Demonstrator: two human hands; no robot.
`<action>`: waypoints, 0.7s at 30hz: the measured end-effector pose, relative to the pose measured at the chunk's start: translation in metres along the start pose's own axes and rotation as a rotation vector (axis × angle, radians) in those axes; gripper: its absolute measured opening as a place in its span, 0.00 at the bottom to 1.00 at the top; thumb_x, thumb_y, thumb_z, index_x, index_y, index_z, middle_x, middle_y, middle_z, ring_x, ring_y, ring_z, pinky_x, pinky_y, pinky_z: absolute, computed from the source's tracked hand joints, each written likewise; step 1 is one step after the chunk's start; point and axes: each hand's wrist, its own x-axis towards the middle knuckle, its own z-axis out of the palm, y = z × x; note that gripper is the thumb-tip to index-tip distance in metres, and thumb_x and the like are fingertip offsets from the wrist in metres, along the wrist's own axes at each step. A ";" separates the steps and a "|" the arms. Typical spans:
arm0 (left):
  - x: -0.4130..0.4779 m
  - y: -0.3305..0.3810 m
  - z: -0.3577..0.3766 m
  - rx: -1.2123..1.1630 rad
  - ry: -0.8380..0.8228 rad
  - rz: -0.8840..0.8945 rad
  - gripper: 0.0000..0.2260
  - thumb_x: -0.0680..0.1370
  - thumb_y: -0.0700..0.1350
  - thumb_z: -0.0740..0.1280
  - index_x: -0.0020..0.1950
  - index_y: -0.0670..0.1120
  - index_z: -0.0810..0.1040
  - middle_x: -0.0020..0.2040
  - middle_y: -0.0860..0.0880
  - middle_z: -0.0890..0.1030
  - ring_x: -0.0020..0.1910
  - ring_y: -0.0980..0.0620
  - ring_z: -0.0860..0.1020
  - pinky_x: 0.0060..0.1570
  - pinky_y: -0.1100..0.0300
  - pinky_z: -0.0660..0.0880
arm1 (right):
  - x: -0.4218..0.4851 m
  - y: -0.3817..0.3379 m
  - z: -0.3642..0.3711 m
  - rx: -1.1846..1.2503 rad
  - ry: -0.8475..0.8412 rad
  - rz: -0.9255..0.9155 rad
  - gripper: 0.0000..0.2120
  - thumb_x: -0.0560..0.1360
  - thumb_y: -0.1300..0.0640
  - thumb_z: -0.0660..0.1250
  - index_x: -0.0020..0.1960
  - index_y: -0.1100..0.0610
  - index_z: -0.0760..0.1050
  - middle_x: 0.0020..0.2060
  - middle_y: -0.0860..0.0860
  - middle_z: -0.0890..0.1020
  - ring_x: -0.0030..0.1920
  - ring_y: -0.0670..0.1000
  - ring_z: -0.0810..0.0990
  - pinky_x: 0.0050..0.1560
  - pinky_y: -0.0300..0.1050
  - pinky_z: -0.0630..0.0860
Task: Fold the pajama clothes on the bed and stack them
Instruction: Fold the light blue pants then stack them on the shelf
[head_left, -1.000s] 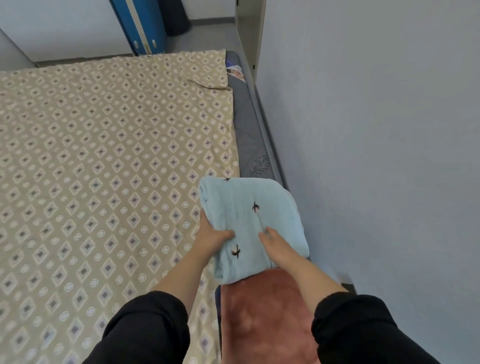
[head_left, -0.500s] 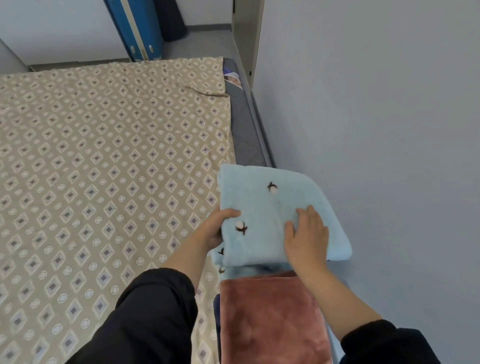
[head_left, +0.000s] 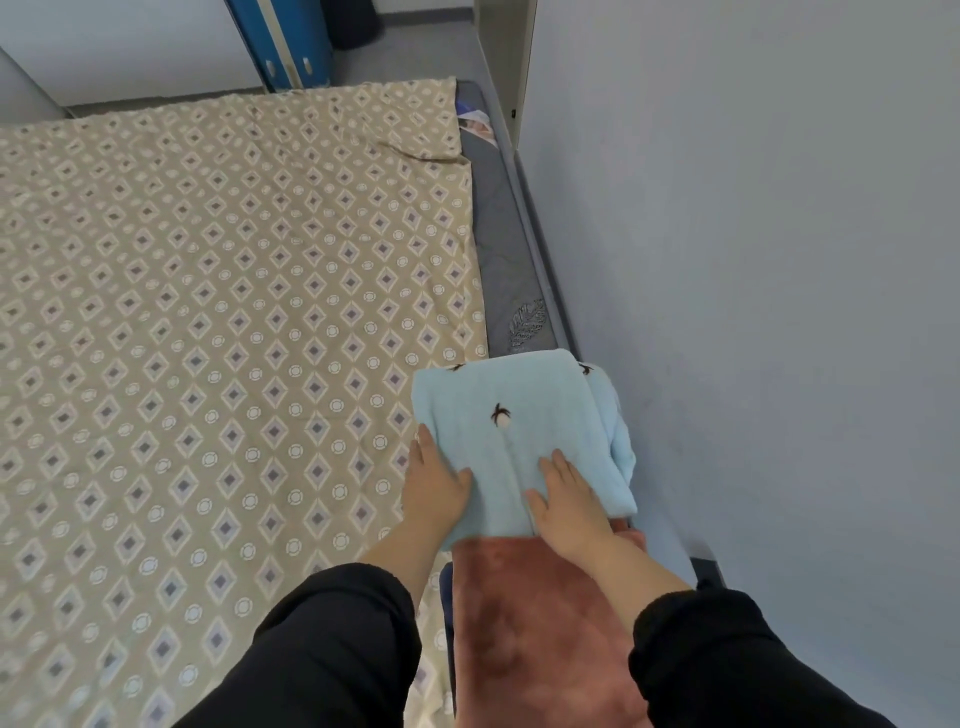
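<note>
Rust-brown plush, a folded pajama piece (head_left: 540, 634), lies nearest, at the bed's right edge beside the wall (head_left: 753, 260), its long side running away from the person. Black sleeves (head_left: 343, 644) frame it on either side.

Just beyond it is the light blue folded pajama (head_left: 511, 441), fleecy with small dark motifs. It sits at the right margin of the bed, partly on the patterned sheet (head_left: 208, 312) and partly over the grey mattress strip (head_left: 498, 249), close against the wall. Its near edge appears to overlap the brown piece's far end. Its long axis runs near to far, roughly in line with the brown piece, tilted slightly leftward at the far end. A second blue layer shows along its right side.

The left hand (head_left: 434, 483) cups the bundle's left near edge, thumb on top and fingers hidden beneath or beside it, so it seems to grip the fabric. The right hand (head_left: 569, 501) lies flat on top, fingers spread and open, pressing rather than grasping. Together they look placed to steady and square the fold, probably so it sits neatly with the brown piece.

Farther off, the sheet lies bare, and a blue cabinet (head_left: 283, 41) stands past the bed's far end.
</note>
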 end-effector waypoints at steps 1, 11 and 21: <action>-0.004 0.001 -0.002 0.087 0.011 0.033 0.37 0.79 0.49 0.63 0.79 0.45 0.42 0.78 0.39 0.50 0.75 0.39 0.57 0.69 0.45 0.62 | -0.003 -0.001 -0.001 -0.013 0.027 -0.002 0.28 0.83 0.46 0.49 0.79 0.54 0.48 0.78 0.52 0.45 0.77 0.51 0.47 0.76 0.52 0.48; -0.064 0.010 -0.050 0.574 0.107 0.395 0.34 0.79 0.57 0.57 0.79 0.55 0.40 0.79 0.47 0.41 0.78 0.46 0.41 0.73 0.38 0.45 | -0.039 -0.043 -0.024 -0.276 0.320 -0.120 0.29 0.82 0.45 0.47 0.79 0.54 0.44 0.78 0.54 0.41 0.78 0.53 0.39 0.75 0.57 0.40; -0.149 -0.044 -0.144 0.626 0.289 0.516 0.32 0.80 0.58 0.53 0.77 0.56 0.36 0.79 0.48 0.39 0.77 0.46 0.36 0.71 0.38 0.37 | -0.128 -0.144 -0.012 -0.312 0.415 -0.261 0.30 0.82 0.43 0.47 0.79 0.54 0.45 0.78 0.54 0.43 0.78 0.53 0.40 0.74 0.57 0.40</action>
